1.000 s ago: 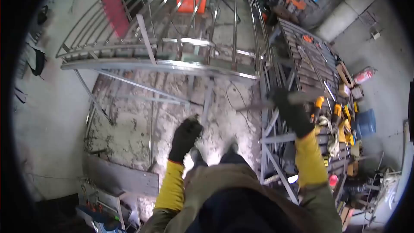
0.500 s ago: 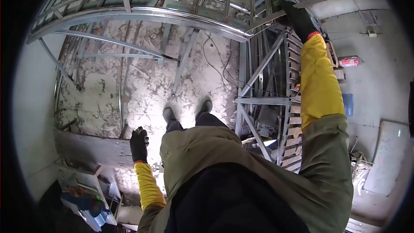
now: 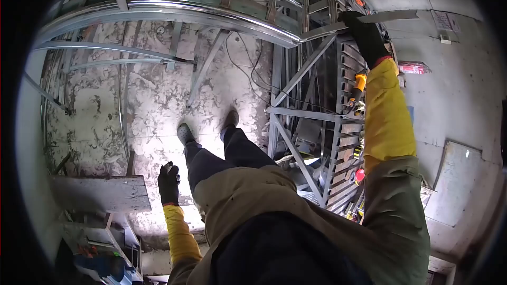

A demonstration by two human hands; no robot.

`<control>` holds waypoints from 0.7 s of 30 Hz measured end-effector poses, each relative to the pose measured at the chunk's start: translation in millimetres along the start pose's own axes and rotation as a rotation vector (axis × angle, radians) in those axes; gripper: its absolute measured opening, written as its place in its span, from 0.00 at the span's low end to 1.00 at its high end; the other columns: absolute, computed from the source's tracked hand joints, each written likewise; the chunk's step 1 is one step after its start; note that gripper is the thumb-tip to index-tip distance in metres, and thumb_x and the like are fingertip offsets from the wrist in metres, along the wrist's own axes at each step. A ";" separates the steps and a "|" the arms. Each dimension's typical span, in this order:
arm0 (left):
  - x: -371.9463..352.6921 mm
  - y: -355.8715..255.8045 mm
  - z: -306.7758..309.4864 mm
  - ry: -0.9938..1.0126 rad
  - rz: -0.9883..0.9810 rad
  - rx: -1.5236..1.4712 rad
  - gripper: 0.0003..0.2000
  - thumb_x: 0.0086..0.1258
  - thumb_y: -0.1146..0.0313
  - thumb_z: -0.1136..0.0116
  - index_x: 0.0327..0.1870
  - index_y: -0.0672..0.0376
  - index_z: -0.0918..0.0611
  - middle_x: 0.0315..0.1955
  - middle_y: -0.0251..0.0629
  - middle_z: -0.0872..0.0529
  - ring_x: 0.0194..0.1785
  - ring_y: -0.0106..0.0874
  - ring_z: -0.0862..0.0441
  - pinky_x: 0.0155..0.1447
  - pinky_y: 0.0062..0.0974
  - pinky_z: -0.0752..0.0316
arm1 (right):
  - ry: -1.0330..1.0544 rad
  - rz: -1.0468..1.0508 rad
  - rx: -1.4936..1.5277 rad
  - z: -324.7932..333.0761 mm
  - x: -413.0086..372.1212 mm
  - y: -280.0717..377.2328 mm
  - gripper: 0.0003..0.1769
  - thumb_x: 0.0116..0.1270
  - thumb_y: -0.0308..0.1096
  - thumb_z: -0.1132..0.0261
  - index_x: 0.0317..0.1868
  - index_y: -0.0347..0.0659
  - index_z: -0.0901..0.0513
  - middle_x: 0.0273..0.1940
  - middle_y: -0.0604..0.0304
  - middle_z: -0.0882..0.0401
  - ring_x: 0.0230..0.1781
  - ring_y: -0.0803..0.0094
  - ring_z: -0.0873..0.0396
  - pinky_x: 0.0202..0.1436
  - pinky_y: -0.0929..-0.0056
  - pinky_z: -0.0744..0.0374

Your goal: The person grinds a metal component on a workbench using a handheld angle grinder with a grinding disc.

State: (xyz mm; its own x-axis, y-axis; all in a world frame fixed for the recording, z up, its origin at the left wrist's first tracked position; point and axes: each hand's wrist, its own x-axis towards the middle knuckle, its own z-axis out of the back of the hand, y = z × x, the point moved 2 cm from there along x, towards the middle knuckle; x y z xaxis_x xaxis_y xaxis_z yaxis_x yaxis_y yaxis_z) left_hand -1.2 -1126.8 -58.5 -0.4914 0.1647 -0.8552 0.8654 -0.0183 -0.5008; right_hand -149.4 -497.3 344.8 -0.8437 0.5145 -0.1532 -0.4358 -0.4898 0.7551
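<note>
My right hand (image 3: 365, 37), in a dark glove, is closed on a flat metal strip (image 3: 392, 17) at the upper right. One end of the strip lies by the corner of a shiny metal frame (image 3: 211, 17), and the other sticks out to the right past my hand. My left hand (image 3: 169, 184), also gloved, hangs low on the left beside my leg with its fingers curled. What it holds, if anything, I cannot make out.
A slatted metal bench (image 3: 346, 150) stands on the right, with a yellow power tool (image 3: 359, 85) on it. Cables (image 3: 248, 76) trail over the floor. A wooden board (image 3: 100, 192) is at lower left, and metal bars (image 3: 116, 47) stand under the frame.
My view has shifted, so the frame sits further left and more of my legs and bench show. The strip reaches further right and lies flatter. My right hand stays closed on it.
</note>
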 end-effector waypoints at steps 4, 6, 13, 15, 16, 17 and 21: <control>9.0 -13.1 -4.9 -0.002 -0.009 0.027 0.21 0.75 0.67 0.35 0.67 0.63 0.19 0.36 0.25 0.18 0.31 0.16 0.26 0.34 0.18 0.30 | 0.014 -0.105 -0.021 0.6 -0.4 5.8 0.19 0.76 0.46 0.31 0.55 0.39 0.13 0.43 0.56 0.09 0.39 0.66 0.07 0.44 0.71 0.11; 13.0 -17.1 -9.0 0.007 0.003 0.050 0.22 0.75 0.67 0.35 0.68 0.64 0.20 0.38 0.27 0.16 0.32 0.17 0.26 0.36 0.18 0.29 | 0.025 -0.116 -0.030 -1.9 -1.2 8.3 0.19 0.76 0.45 0.31 0.56 0.40 0.13 0.43 0.56 0.09 0.39 0.67 0.07 0.44 0.72 0.11; 29.5 -18.5 -17.9 0.019 0.038 0.096 0.21 0.77 0.65 0.34 0.67 0.64 0.19 0.39 0.27 0.16 0.33 0.17 0.25 0.37 0.19 0.29 | -0.014 -0.148 -0.005 -12.2 -12.8 11.0 0.18 0.77 0.45 0.32 0.56 0.40 0.13 0.44 0.55 0.09 0.40 0.68 0.07 0.47 0.73 0.11; 34.9 -19.5 -20.1 0.024 0.050 0.110 0.22 0.77 0.65 0.34 0.68 0.63 0.19 0.39 0.26 0.15 0.33 0.17 0.26 0.37 0.19 0.29 | -0.010 -0.112 0.070 -10.6 -14.3 2.7 0.17 0.78 0.43 0.32 0.56 0.39 0.12 0.47 0.56 0.10 0.43 0.69 0.08 0.48 0.74 0.11; 37.2 -19.9 -21.8 0.028 0.055 0.112 0.22 0.77 0.65 0.34 0.68 0.63 0.19 0.39 0.26 0.15 0.33 0.17 0.26 0.37 0.19 0.29 | -0.011 0.013 -0.052 -9.9 -16.6 -0.2 0.15 0.79 0.40 0.33 0.56 0.38 0.12 0.48 0.59 0.10 0.49 0.72 0.10 0.51 0.74 0.13; 39.5 -20.7 -23.5 0.038 0.046 0.129 0.22 0.77 0.64 0.34 0.68 0.63 0.19 0.39 0.26 0.15 0.33 0.17 0.26 0.37 0.19 0.29 | -0.011 0.008 -0.054 -7.5 -17.1 -3.5 0.15 0.79 0.40 0.33 0.56 0.38 0.12 0.48 0.59 0.10 0.49 0.72 0.10 0.51 0.74 0.13; 50.8 -23.4 -30.4 0.077 0.053 0.184 0.23 0.77 0.62 0.33 0.68 0.62 0.19 0.38 0.26 0.15 0.33 0.17 0.26 0.37 0.19 0.30 | -0.016 0.032 -0.145 -7.2 -19.9 -2.2 0.14 0.81 0.35 0.36 0.57 0.36 0.12 0.50 0.60 0.11 0.52 0.74 0.14 0.54 0.72 0.16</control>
State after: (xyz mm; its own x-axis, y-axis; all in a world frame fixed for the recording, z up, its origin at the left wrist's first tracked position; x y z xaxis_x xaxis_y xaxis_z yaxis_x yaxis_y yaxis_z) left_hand -43.4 -1088.1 -86.1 -0.4307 0.2337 -0.8717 0.8537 -0.2079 -0.4775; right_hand -133.9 -511.5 341.7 -0.8534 0.5073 -0.1199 -0.4506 -0.6023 0.6589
